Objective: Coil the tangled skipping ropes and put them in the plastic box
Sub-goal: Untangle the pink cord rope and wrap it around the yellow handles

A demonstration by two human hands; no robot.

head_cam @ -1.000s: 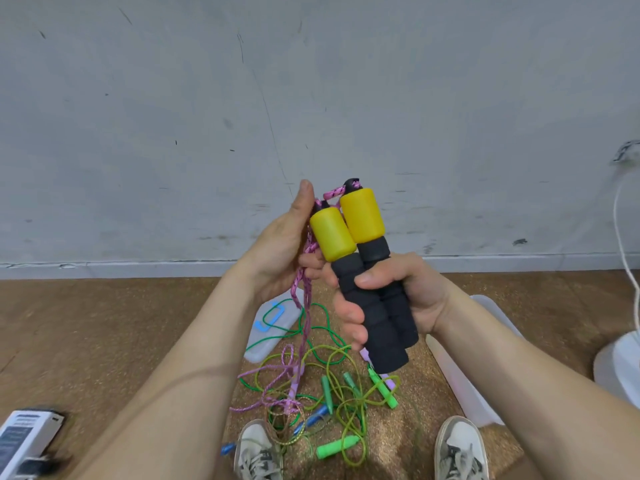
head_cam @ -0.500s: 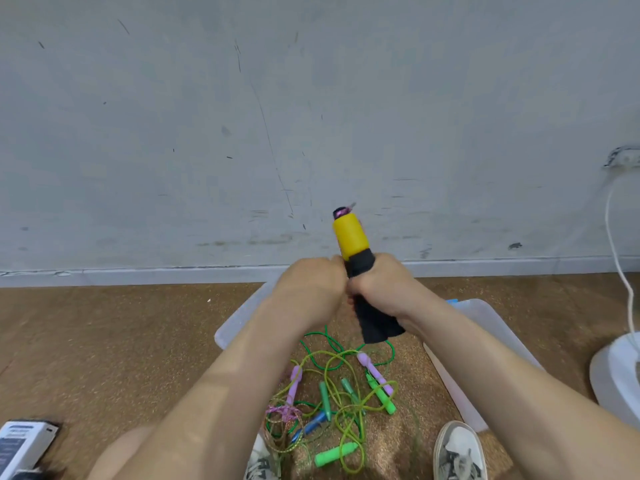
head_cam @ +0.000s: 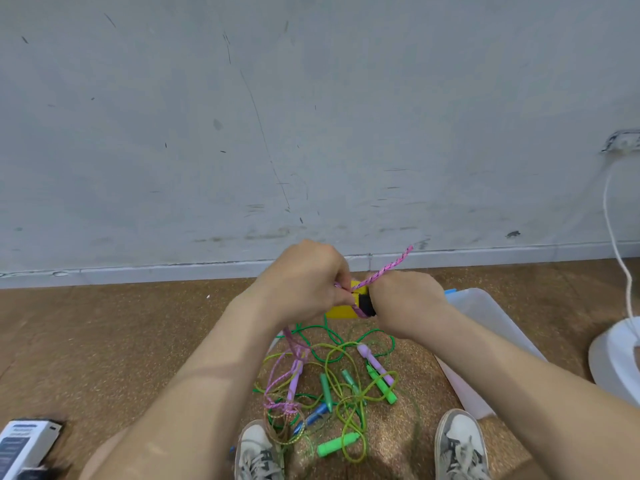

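Both hands are held close together above the floor, in front of the scuffed grey wall (head_cam: 311, 116). The right hand (head_cam: 405, 303) is closed round the black end of a pair of yellow-and-black foam handles (head_cam: 341, 311). The handles lie sideways with their yellow ends pointing left. The left hand (head_cam: 304, 282) is closed, its fingers pinching a pink braided skipping rope (head_cam: 388, 271) just beside the handles. One strand of this rope crosses the handles at the yellow-black join. Another slants up to the right over the right hand, and a further length hangs from the left hand down to the floor.

Below the hands, a tangle of thin skipping ropes (head_cam: 332, 382), green, yellow-green and pink with green, blue and lilac grips, lies on the brown cork floor (head_cam: 121, 341). Its near edge lies between two grey-white shoes (head_cam: 259, 452). The translucent plastic box (head_cam: 485, 317) stands on the floor just right of the tangle, partly hidden by the right forearm.
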